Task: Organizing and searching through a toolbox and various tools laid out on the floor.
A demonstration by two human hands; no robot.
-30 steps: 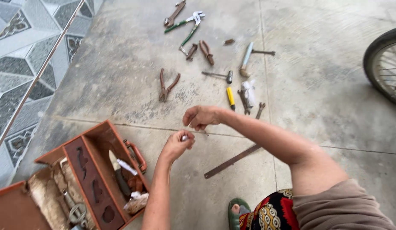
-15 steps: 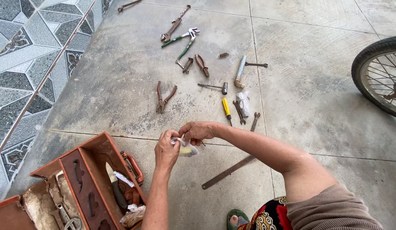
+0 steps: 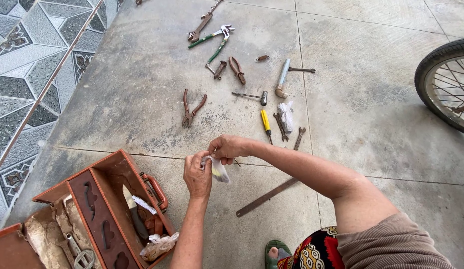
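Near the middle of the frame, both our left hand (image 3: 198, 174) and right hand (image 3: 228, 148) pinch a small clear plastic bag (image 3: 217, 170) with something yellow inside; what it is we cannot make out. At lower left, the open rusty-orange toolbox (image 3: 99, 199), cut off by the frame edge, holds a knife (image 3: 133, 212), a crumpled bag (image 3: 158, 244) and metal fittings (image 3: 82, 255).

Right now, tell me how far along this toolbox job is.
Done: pliers, hammer and yellow screwdriver lie spread on the concrete. In hand: left hand and right hand both grip a small clear plastic bag. Left: a knife and another bag remain in the orange toolbox.
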